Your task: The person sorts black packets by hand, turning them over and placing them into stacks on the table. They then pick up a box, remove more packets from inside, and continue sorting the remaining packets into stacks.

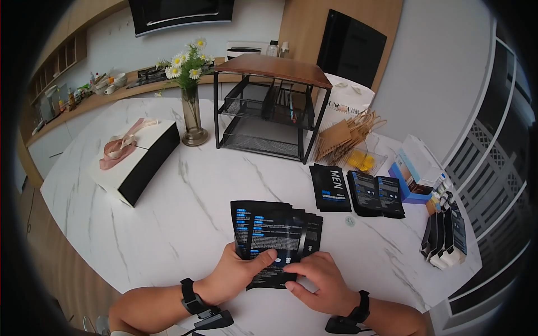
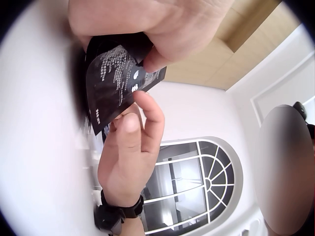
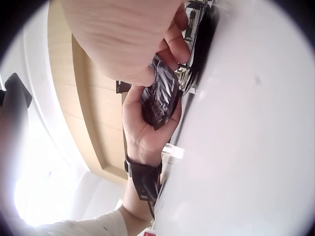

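A fanned stack of black sachets [image 1: 274,229], printed with small white text and blue labels, is in front of me, low over the table. My left hand [image 1: 238,274] grips its lower left part, thumb lying across the top sachet and fingers behind. At the lower right edge is my right hand [image 1: 322,283], its index fingertip touching the sachets and its thumb apart. In the left wrist view, the sachet [image 2: 115,81] tilts between the hands, and the right hand [image 2: 130,157] has loosely bent fingers at its edge. The right wrist view shows the stack [image 3: 161,93] lying in the left palm.
More black sachets [image 1: 329,190] lie in piles at right, beside open black boxes [image 1: 445,238] and a blue-white box [image 1: 417,165]. A mesh organizer [image 1: 263,147], flower vase [image 1: 193,120] and brown paper bags [image 1: 342,137] stand behind. A white gift box [image 1: 131,157] sits left.
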### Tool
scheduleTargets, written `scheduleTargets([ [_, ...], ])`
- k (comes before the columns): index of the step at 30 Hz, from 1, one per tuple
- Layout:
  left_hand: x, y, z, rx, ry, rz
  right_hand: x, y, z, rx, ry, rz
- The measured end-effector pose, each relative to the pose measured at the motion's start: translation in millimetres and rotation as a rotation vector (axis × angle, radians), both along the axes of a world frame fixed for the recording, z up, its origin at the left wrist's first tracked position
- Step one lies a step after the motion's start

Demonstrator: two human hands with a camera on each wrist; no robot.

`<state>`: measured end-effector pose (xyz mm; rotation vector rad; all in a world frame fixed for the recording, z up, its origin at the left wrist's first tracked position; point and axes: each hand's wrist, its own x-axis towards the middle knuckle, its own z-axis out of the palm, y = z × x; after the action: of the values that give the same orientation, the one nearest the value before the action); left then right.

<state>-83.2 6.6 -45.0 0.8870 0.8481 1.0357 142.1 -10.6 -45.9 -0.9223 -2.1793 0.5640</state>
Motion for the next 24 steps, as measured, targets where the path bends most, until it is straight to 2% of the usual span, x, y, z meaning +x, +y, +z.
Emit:
scheduleTargets([
  [3, -1.2, 4.1, 0.0, 0.053, 0.013, 0.010, 1.1, 5.2, -8.6, 0.037, -0.040, 0.028],
  [4, -1.7, 5.2, 2.7, 0.053, 0.012, 0.011, 1.0, 5.7, -9.2, 0.053, -0.030, -0.014],
  [7, -7.0, 16.3, 11.6, 0.009, -0.163, 0.204, 3.1, 7.9, -9.4, 0.079, -0.017, -0.089],
  [8, -12.9, 21.8, 14.0, 0.001, -0.160, 0.273, 4.4, 8.9, -9.1, 0.090, -0.014, -0.122],
  [10, -27.8, 39.3, 7.0, 0.134, -0.131, 0.353, 5.8, 10.5, -10.6, 0.092, -0.020, -0.126],
  [12, -31.1, 43.4, 16.4, 0.182, -0.085, 0.481, 7.2, 12.9, -12.2, 0.058, -0.112, -0.116],
  [18, -28.0, 38.5, 18.0, 0.185, -0.067, 0.506, 9.4, 12.8, -12.0, 0.135, -0.125, -0.164],
  [22, -18.4, 25.7, 20.0, 0.156, -0.070, 0.377, 8.3, 10.5, -7.2, 0.122, -0.140, -0.207],
  [24, -12.8, 16.6, 17.7, 0.126, -0.001, 0.296, 9.5, 10.5, -9.0, 0.099, 0.021, -0.116],
])
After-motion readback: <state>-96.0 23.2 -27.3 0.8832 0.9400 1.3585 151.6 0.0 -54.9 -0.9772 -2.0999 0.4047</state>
